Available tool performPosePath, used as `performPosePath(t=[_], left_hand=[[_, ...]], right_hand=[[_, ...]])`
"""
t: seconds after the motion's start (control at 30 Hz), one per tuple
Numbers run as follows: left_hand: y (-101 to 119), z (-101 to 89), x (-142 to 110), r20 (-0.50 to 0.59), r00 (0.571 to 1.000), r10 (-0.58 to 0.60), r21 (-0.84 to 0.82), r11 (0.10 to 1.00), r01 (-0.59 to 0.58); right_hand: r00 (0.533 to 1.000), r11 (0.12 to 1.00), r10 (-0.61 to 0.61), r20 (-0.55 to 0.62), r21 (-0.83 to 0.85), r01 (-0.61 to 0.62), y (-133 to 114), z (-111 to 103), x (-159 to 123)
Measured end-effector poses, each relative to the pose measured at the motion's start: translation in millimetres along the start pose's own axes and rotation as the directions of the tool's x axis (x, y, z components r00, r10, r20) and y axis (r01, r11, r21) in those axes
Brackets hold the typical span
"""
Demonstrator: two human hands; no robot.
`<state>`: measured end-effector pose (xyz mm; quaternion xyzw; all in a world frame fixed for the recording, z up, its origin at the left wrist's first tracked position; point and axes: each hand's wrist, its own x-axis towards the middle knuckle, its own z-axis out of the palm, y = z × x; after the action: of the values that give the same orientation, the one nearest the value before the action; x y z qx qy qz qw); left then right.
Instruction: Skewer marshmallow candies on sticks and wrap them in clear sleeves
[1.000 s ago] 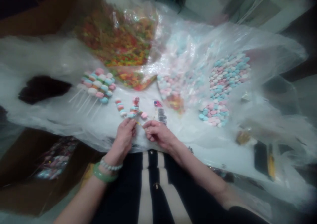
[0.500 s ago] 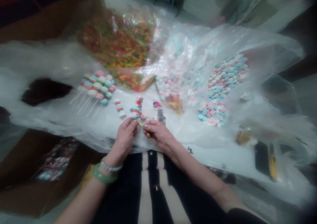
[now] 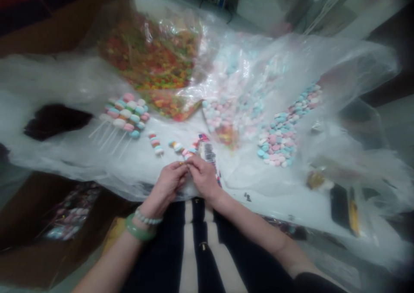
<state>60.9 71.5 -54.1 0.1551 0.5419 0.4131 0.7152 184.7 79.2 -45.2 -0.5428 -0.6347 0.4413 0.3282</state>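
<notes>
My left hand (image 3: 171, 178) and my right hand (image 3: 203, 176) meet at the fingertips near the table's front edge, both closed in a pinch. A trace of a thin gold twist tie (image 3: 182, 162) shows at the pinch; the fingers hide most of it. Right beyond the fingertips lies a marshmallow skewer (image 3: 179, 147) in pink, white and blue; whether the fingers also grip its stick is hidden. A clear printed wrapper (image 3: 207, 148) with a barcode-like label reaches under my right hand. Left of the hands lies another short marshmallow skewer (image 3: 156, 144).
Finished-looking marshmallow skewers (image 3: 126, 114) lie in a row at left. Behind are a bag of orange-green gummies (image 3: 161, 60) and a bag of pastel marshmallows (image 3: 239, 81), with loose marshmallows (image 3: 278, 144) spilling right. A yellow-handled tool (image 3: 354, 211) lies far right; a cardboard box (image 3: 29, 250) stands lower left.
My hands have come together, and the gold twist tie that stretched between them is now mostly covered. The skewer and wrapper beyond them have shifted closer to each other.
</notes>
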Motion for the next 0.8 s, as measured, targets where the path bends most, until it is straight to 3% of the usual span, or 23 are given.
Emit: performPosePath(t=[0.13, 0.23, 0.37, 0.6, 0.8], left_hand=[[-2.7, 1.3, -0.8, 0.069, 0.998, 0.001, -0.049, 0.999, 0.002], [-4.2, 2.6, 0.5, 0.086, 0.996, 0.011, -0.070, 0.998, -0.005], [-3.0, 2.4, 3.3, 0.044, 0.999, 0.011, -0.077, 0.997, -0.008], [0.1, 3.3, 5.5, -0.087, 0.994, 0.062, -0.030, 0.997, -0.065], [-8.1, 8.7, 8.3, -0.116, 0.979, 0.165, 0.013, 0.986, -0.165]], right_hand=[[0.998, 0.998, 0.057, -0.029, 0.014, -0.057, 5.8, -1.5, 3.9], [0.986, 0.988, 0.130, -0.108, -0.072, -0.138, 0.2, -2.9, 5.2], [0.981, 0.977, 0.143, -0.128, -0.141, -0.161, -2.3, -3.8, 5.7], [0.954, 0.929, 0.298, 0.039, 0.218, -0.300, 10.3, -4.1, 9.9], [0.996, 0.998, 0.057, -0.063, -0.011, -0.058, 0.3, -2.4, 7.7]])
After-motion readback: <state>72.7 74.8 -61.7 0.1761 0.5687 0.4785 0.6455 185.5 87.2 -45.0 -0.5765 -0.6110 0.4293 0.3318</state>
